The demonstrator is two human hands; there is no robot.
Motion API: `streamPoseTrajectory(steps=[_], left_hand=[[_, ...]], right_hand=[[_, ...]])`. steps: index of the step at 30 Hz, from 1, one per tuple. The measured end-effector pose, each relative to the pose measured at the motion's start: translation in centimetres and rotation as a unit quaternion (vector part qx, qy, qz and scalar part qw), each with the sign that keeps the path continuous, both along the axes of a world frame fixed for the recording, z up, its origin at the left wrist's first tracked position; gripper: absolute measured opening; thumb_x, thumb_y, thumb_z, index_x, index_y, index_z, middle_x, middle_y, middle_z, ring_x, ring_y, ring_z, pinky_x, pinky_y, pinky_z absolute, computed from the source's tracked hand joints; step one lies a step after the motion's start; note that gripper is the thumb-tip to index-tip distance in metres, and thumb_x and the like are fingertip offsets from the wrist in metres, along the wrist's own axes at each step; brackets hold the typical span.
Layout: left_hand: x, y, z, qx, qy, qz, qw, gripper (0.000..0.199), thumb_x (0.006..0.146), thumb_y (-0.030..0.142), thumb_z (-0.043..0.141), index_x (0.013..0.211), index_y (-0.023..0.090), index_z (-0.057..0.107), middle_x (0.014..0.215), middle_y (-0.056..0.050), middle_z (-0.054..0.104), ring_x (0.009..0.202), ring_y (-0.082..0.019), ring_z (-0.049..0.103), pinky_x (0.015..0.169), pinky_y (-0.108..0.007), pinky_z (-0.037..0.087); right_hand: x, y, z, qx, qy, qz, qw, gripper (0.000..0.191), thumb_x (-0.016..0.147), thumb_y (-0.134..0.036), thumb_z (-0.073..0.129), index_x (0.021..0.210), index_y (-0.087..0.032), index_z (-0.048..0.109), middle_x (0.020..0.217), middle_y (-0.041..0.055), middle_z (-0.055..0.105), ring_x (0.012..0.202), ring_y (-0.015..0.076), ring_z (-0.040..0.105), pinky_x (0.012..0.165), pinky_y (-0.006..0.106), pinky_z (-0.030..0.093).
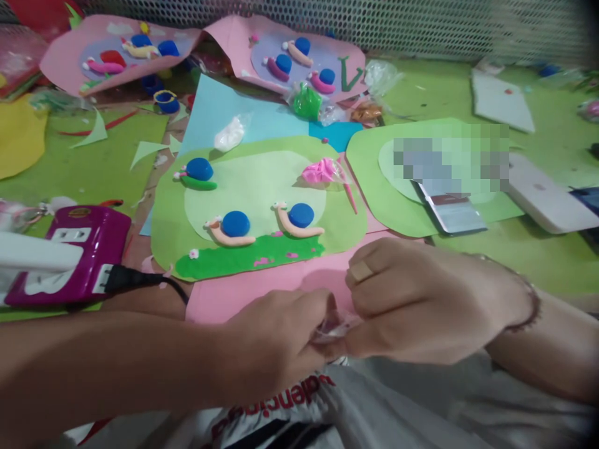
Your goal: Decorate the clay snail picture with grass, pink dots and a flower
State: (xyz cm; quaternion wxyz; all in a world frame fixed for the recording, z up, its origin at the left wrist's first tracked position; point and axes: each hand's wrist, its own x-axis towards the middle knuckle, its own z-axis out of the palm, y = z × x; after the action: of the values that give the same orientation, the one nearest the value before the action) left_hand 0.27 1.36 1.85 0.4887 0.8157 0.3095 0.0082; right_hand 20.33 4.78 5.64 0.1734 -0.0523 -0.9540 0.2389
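My left hand (285, 330) and my right hand (412, 299) meet at the front, over pink paper (253, 290). Between them the fingers of both pinch a small clear plastic bag (334, 330); what it contains is mostly hidden. Just beyond lies a green paper sheet (168, 206) bearing clay snails with blue cap shells: a green one (199, 178) and two beige ones (229, 231). A green clay strip (243, 252) with pink bits runs along its lower edge. Pink clay in plastic (322, 171) rests on the sheet's right side.
Left stands a purple power strip (105, 240) with a black plug and cord. Bagged white clay (230, 133) and green clay (306, 101) lie behind the sheet. Pink snail pictures (219, 37) lean at the back. Right are another green sheet (369, 181) and a white phone (552, 199).
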Motion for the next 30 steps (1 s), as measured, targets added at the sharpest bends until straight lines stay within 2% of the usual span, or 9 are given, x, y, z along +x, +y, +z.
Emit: streamPoseTrajectory(steps=[2,6,9,13,19,24,26,30], left_hand=[[0.12,0.01,0.02,-0.01,0.018,0.023,1.0,0.026,0.087,0.045,0.043,0.084,0.02,0.048,0.075,0.0,0.059,0.065,-0.016,0.055,0.053,-0.025,0.037],[0.19,-0.08,-0.07,-0.027,0.001,0.058,0.998,0.035,0.082,0.055,0.048,0.085,0.02,0.052,0.075,0.0,0.061,0.068,-0.016,0.056,0.059,-0.025,0.04],[0.13,-0.03,0.09,-0.045,0.015,0.076,0.996,0.035,0.082,0.055,0.049,0.083,0.02,0.053,0.077,0.001,0.061,0.069,-0.015,0.055,0.058,-0.023,0.038],[0.12,0.14,0.28,-0.05,0.029,0.093,0.994,0.028,0.082,0.049,0.051,0.083,0.021,0.052,0.077,0.002,0.061,0.065,-0.014,0.053,0.053,-0.023,0.035],[0.02,0.0,-0.36,-0.02,-0.048,0.103,0.993,0.017,0.085,0.039,0.046,0.088,0.023,0.05,0.08,0.001,0.061,0.068,-0.017,0.055,0.062,-0.028,0.041],[0.06,-0.05,-0.16,0.011,-0.05,0.094,0.994,0.013,0.084,0.03,0.043,0.091,0.022,0.05,0.082,-0.001,0.063,0.067,-0.017,0.057,0.057,-0.026,0.04],[0.18,-0.01,-0.04,0.02,-0.054,0.096,0.994,0.016,0.082,0.027,0.043,0.094,0.021,0.051,0.084,-0.003,0.063,0.07,-0.018,0.058,0.057,-0.026,0.041],[0.26,-0.06,-0.36,0.014,-0.047,0.131,0.99,0.012,0.078,0.023,0.044,0.087,0.023,0.052,0.077,-0.001,0.062,0.06,-0.017,0.055,0.051,-0.026,0.038]], right_hand=[[-0.03,0.03,-0.03,0.004,0.006,-0.012,1.0,0.014,0.087,-0.014,0.046,0.097,-0.019,0.055,0.061,-0.0019,0.054,0.059,0.0097,0.053,0.053,0.027,0.038],[0.03,0.26,0.11,-0.05,-0.021,-0.026,0.998,0.011,0.088,-0.013,0.045,0.094,-0.02,0.051,0.07,-0.0018,0.059,0.066,0.0082,0.054,0.06,0.024,0.04],[0.03,0.38,0.05,-0.01,-0.04,-0.025,0.999,0.008,0.091,-0.019,0.046,0.095,-0.019,0.052,0.07,-0.0008,0.059,0.064,0.0091,0.053,0.057,0.026,0.037],[-0.01,0.24,-0.27,0.008,-0.01,-0.031,0.999,0.015,0.094,-0.021,0.04,0.102,-0.017,0.052,0.072,0.0011,0.058,0.063,0.0093,0.052,0.057,0.027,0.036],[0.09,-0.33,-0.3,-0.049,0.027,-0.075,0.996,0.012,0.088,-0.012,0.043,0.097,-0.017,0.049,0.068,0.0001,0.058,0.059,0.0087,0.048,0.055,0.024,0.038],[0.19,-0.42,-0.03,-0.003,0.001,-0.119,0.993,0.018,0.086,-0.01,0.044,0.1,-0.017,0.05,0.063,-0.0004,0.055,0.057,0.0091,0.047,0.053,0.023,0.039],[0.22,-0.18,-0.07,0.019,-0.004,-0.114,0.993,0.017,0.086,-0.01,0.043,0.099,-0.017,0.051,0.063,0.0,0.055,0.055,0.0092,0.046,0.052,0.024,0.036],[0.35,0.28,-0.37,0.022,0.003,-0.082,0.996,0.015,0.086,-0.011,0.042,0.096,-0.018,0.051,0.062,-0.0009,0.055,0.053,0.0091,0.044,0.051,0.026,0.033]])
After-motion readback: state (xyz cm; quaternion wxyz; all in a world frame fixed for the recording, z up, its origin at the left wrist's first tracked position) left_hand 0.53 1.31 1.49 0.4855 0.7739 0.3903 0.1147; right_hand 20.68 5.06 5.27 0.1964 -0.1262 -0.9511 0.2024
